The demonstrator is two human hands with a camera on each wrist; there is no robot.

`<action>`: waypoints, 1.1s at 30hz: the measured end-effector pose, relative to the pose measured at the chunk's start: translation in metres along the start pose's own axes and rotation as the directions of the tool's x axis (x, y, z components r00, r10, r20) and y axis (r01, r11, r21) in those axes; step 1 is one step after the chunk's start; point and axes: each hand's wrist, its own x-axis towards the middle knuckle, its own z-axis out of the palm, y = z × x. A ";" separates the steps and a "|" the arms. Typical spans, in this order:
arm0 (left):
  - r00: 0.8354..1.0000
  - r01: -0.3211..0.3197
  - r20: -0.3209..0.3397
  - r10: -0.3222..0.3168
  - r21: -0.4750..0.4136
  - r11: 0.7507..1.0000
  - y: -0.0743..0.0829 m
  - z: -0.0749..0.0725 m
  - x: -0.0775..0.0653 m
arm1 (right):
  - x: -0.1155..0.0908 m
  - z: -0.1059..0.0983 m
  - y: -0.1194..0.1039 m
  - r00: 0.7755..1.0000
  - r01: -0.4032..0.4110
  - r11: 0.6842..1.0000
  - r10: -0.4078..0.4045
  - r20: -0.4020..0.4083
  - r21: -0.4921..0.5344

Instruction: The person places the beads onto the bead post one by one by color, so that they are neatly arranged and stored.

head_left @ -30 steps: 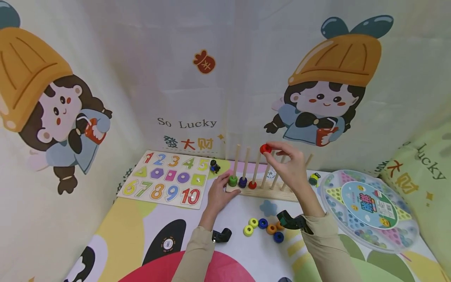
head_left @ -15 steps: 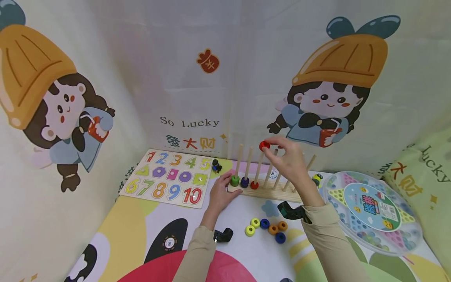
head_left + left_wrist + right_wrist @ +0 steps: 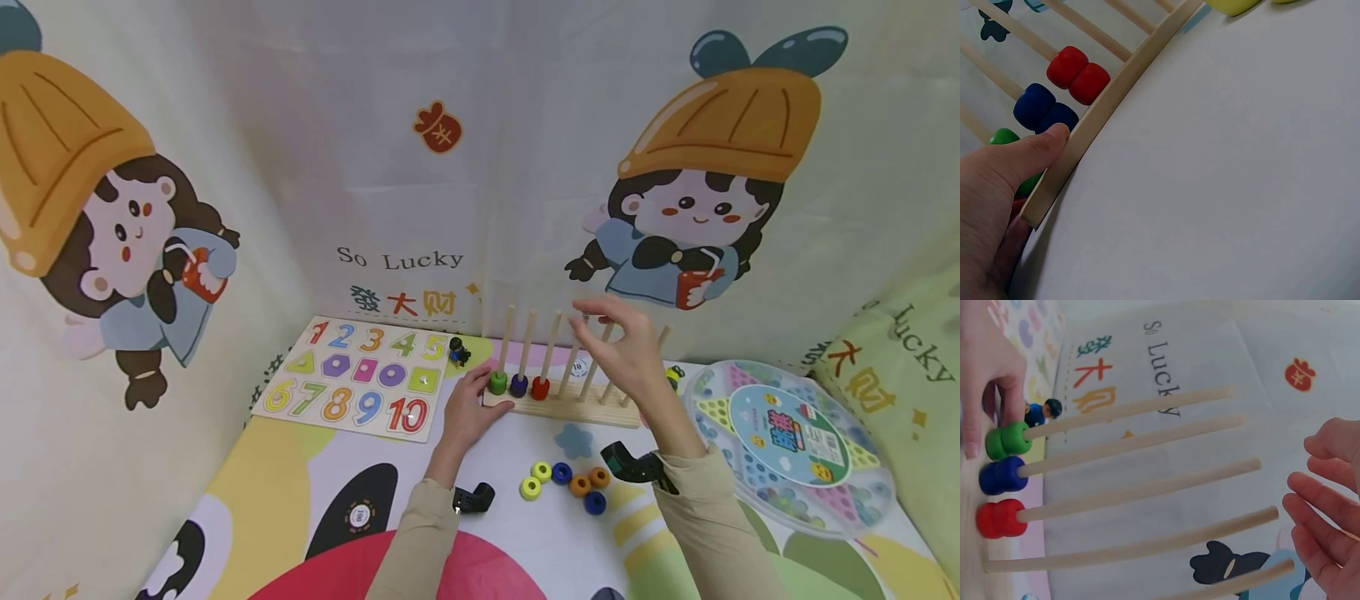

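A wooden peg stand (image 3: 626,417) carries a row of upright dowels. Two green beads (image 3: 1009,440), two blue beads (image 3: 1004,475) and two red beads (image 3: 1001,519) sit stacked at the bottom of its first three pegs from the left. My left hand (image 3: 467,410) grips the stand's left end, thumb along the front edge beside the blue beads in the left wrist view. Up by the peg tops, right of the red beads' peg, hovers my right hand (image 3: 622,346). Its thumb and fingers are apart with nothing between them.
Loose yellow rings (image 3: 530,488), blue rings (image 3: 595,502) and orange rings (image 3: 581,486) lie in front of the stand. A number puzzle board (image 3: 352,353) is at left, a round marble game box (image 3: 787,433) at right. Small figurines (image 3: 458,352) stand near the stand's ends.
The red bead that my right hand pinched above the third peg has been let go and now rests on the other red one. The right hand has shifted slightly right; the left stays put.
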 end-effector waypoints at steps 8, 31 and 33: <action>1.000 -0.019 -0.015 0.019 -0.013 1.000 -0.002 -0.001 0.002 | -0.032 -0.010 0.008 0.996 -0.085 0.995 0.086 -0.011 0.049; 0.999 -0.036 -0.031 0.034 -0.061 0.998 -0.004 0.003 0.002 | -0.149 -0.016 0.071 0.880 -0.275 0.957 0.211 0.425 0.094; 0.999 -0.030 -0.028 0.029 -0.065 0.997 -0.004 0.003 0.002 | -0.154 -0.017 0.074 0.848 -0.304 0.946 0.213 0.485 0.117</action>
